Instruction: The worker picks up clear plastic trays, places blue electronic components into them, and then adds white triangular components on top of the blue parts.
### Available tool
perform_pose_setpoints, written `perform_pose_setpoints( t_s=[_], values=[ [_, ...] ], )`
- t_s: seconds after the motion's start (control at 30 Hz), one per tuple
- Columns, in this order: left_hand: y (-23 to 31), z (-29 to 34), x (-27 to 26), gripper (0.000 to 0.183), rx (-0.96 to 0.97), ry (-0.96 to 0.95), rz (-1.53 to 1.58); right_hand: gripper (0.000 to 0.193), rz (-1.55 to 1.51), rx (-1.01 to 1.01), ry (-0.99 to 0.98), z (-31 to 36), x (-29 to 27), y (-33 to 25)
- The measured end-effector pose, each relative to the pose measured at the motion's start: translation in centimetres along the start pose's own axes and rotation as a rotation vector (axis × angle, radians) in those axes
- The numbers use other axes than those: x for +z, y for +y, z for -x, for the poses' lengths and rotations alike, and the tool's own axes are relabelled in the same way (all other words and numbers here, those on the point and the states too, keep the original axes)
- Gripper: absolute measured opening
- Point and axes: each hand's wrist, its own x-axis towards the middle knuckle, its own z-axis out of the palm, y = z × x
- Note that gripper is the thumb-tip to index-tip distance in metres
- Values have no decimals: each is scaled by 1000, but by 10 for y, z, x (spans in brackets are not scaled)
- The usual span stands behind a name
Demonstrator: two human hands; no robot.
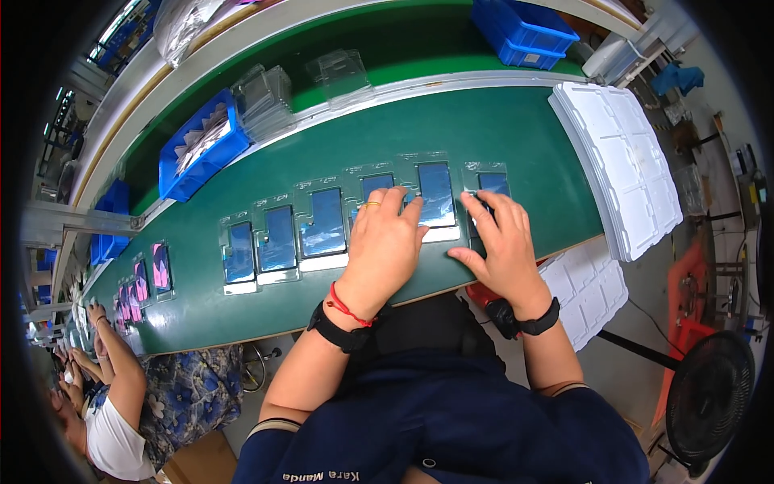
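A row of dark, glossy flat screen panels in clear plastic trays lies across the green bench. My left hand (pixel 385 246) lies over one screen panel (pixel 376 185), its fingers stretched forward and its thumb to the right, partly hiding that panel. Just right of it is another screen panel (pixel 436 194), fully in sight. My right hand (pixel 504 246) is over the rightmost screen panel (pixel 493 184), fingers apart, fingertips near the tray's left side. Whether the fingers touch the panels is hard to tell. More screen panels (pixel 280 236) continue to the left.
Stacked white plastic trays (pixel 617 153) stand at the bench's right end. Along the back are a blue bin (pixel 205 145) of pieces, clear plastic trays (pixel 262 101) and blue bins (pixel 524 36). Pink-marked panels (pixel 160 266) lie left, near another person (pixel 121 411). A black fan (pixel 711 399) stands right.
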Motion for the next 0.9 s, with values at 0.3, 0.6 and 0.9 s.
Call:
perform_pose_setpoints(
  t_s=[0.3, 0.6, 0.9],
  values=[
    [-15, 21, -11, 34, 10, -20, 152, 75, -67, -109, -140, -27, 6, -9],
    [-169, 15, -165, 30, -220, -10, -69, 68, -38, -121, -172, -24, 9, -28],
    [-319, -54, -165, 39, -311, -201, -261, 69, -7, -135, -152, -27, 17, -29]
  ],
)
